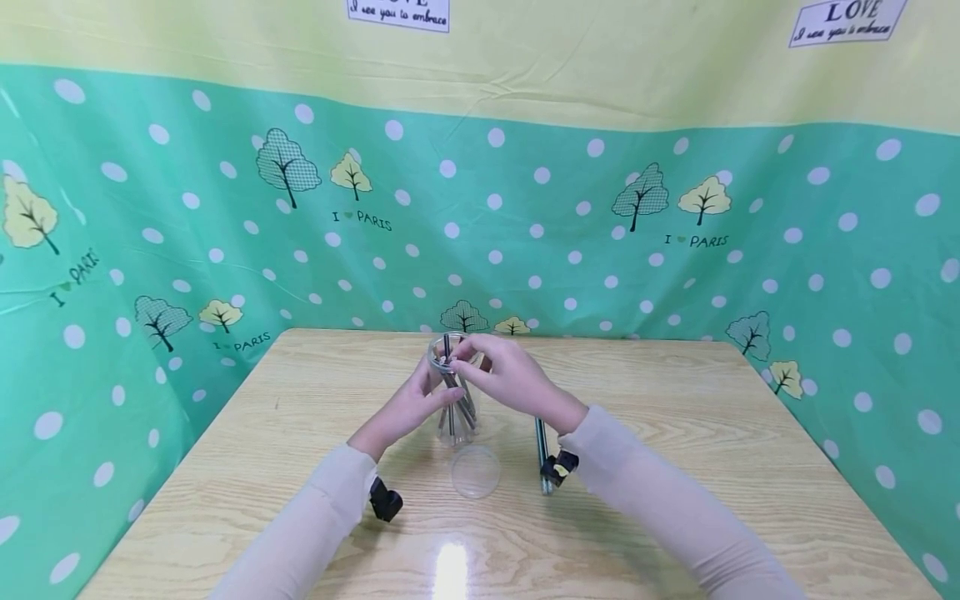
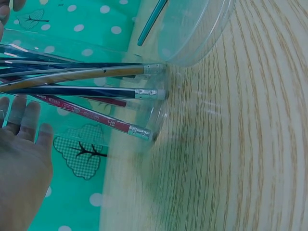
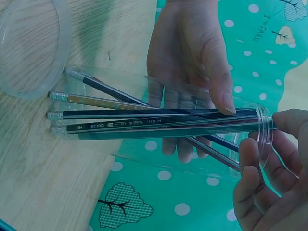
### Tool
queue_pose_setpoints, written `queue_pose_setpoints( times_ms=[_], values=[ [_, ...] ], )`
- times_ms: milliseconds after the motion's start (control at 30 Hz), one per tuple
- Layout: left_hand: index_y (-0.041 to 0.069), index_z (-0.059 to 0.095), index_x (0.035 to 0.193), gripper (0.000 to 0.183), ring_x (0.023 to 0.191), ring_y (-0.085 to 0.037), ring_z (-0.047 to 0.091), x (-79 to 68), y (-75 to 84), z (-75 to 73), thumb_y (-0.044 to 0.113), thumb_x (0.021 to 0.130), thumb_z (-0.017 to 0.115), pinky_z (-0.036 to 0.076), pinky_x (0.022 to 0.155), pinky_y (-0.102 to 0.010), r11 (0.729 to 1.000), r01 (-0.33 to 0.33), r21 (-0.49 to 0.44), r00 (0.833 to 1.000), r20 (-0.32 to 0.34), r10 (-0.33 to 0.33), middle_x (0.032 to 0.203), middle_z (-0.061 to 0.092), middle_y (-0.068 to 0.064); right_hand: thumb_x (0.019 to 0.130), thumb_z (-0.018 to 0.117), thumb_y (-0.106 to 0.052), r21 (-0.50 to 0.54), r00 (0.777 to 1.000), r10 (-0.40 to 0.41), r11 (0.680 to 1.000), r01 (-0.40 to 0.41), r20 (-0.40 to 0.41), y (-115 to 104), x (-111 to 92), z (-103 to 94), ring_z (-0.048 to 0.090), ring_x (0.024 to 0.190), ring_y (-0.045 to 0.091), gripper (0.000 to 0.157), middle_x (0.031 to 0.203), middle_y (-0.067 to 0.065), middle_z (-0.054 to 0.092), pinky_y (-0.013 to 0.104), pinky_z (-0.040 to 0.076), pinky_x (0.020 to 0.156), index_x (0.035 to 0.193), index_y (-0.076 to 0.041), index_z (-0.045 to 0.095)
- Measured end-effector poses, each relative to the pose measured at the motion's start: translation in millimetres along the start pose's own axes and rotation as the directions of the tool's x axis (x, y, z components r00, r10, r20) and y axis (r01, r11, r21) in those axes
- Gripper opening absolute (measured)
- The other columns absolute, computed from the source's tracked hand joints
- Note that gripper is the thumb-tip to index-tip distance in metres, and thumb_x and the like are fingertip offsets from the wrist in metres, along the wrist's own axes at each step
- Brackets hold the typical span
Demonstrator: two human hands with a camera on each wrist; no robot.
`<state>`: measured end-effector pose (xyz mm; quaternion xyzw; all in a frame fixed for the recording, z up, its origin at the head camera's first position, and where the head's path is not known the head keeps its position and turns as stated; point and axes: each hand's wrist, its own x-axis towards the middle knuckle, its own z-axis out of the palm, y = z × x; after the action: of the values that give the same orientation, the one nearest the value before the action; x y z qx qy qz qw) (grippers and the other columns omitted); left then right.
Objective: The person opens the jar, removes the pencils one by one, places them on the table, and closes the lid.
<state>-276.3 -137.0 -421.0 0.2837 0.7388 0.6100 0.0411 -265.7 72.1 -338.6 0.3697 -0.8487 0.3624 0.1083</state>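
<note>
One lid (image 1: 476, 472), perhaps pencils (image 1: 542, 446), near jar (image 3: 123, 147)

Pale wood-grain table (image 1: 712, 417), clear round lid (image 1: 476, 472), teal pencils (image 1: 542, 446) to its right, clear jar (image 1: 444, 433) just behind

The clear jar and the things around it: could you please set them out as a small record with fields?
Jar: clear, upright, uncovered
Pencils: several inside, mostly eraser end down
Left hand: holds the jar's side
Right hand: appears to pinch a teal pencil at the mouth
Round lid: on the table, beside the jar
Loose pencils: right of the lid
</note>
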Motion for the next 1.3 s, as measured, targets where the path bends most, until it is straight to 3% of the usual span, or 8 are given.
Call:
queue_pose_setpoints(
  times_ms=[133,433,700,933,1167,1300],
  values=[
    [0.029,0.018,0.16,0.076,0.15,-0.026,0.02,-0.7,0.6,0.5,0.022,0.1,0.064,0.014,0.113,-0.069,1.0,0.027,0.003,1.0,-0.014,-0.027,0.162,0.029,0.006,0.098,0.068,-0.024,0.006,1.0,-0.011,1.0,0.011,-0.02,-1.6,0.6,-3.5,0.059,0.072,0.012,0.009,0.096,-0.007,0.068,0.026,0.052,0.065,0.103,-0.017,0.071],
    [0.044,0.019,0.157,0.077,0.15,-0.026,0.02,-1.7,2.1,2.1,0.024,0.1,0.065,0.017,0.114,-0.067,0.998,0.063,-0.002,0.998,-0.026,-0.063,0.162,0.027,0.005,0.098,0.068,-0.025,0.017,1.0,-0.01,1.0,0.01,-0.02,-2.0,1.3,-8.0,0.061,0.066,0.018,0.01,0.096,-0.007,0.069,0.027,0.052,0.059,0.103,-0.017,0.071],
    [0.035,0.014,0.161,0.08,0.149,-0.027,0.021,-2.1,2.1,1.4,0.023,0.1,0.065,0.017,0.114,-0.066,0.999,0.05,0.017,0.998,-0.025,-0.05,0.162,0.027,0.004,0.098,0.068,-0.023,-0.001,0.997,-0.061,0.998,0.061,-0.038,-7.2,5.3,-20.3,0.059,0.064,0.009,0.011,0.095,-0.005,0.069,0.025,0.052,0.057,0.103,-0.014,0.071],
    [0.045,0.017,0.158,0.079,0.149,-0.027,0.021,-2.3,2.2,1.3,0.022,0.099,0.065,0.016,0.114,-0.067,0.998,0.064,0.012,0.997,-0.03,-0.064,0.162,0.027,0.0,0.098,0.068,-0.022,-0.003,0.991,-0.095,0.995,0.095,-0.089,-16.2,7.1,-33.7,0.057,0.062,0.009,0.01,0.094,-0.006,0.069,0.026,0.05,0.053,0.103,-0.014,0.072],
    [0.042,0.016,0.159,0.079,0.149,-0.028,0.023,-2.3,3.3,1.7,0.023,0.099,0.065,0.013,0.116,-0.065,0.997,0.07,0.017,0.997,-0.032,-0.07,0.162,0.029,-0.001,0.097,0.069,-0.02,0.016,0.98,-0.144,0.989,0.147,-0.137,-24.2,6.7,-44.8,0.058,0.063,0.007,0.01,0.094,-0.005,0.069,0.029,0.051,0.054,0.103,-0.013,0.072],
    [0.045,0.016,0.158,0.078,0.149,-0.026,0.022,-2.1,2.5,1.3,0.025,0.1,0.065,0.016,0.116,-0.064,0.996,0.087,0.02,0.996,-0.033,-0.086,0.162,0.029,0.002,0.097,0.069,-0.019,0.01,0.973,-0.17,0.985,0.173,-0.158,-26.2,6.5,-49.3,0.058,0.064,0.006,0.01,0.094,-0.006,0.069,0.028,0.051,0.055,0.103,-0.013,0.072]
  ],
)
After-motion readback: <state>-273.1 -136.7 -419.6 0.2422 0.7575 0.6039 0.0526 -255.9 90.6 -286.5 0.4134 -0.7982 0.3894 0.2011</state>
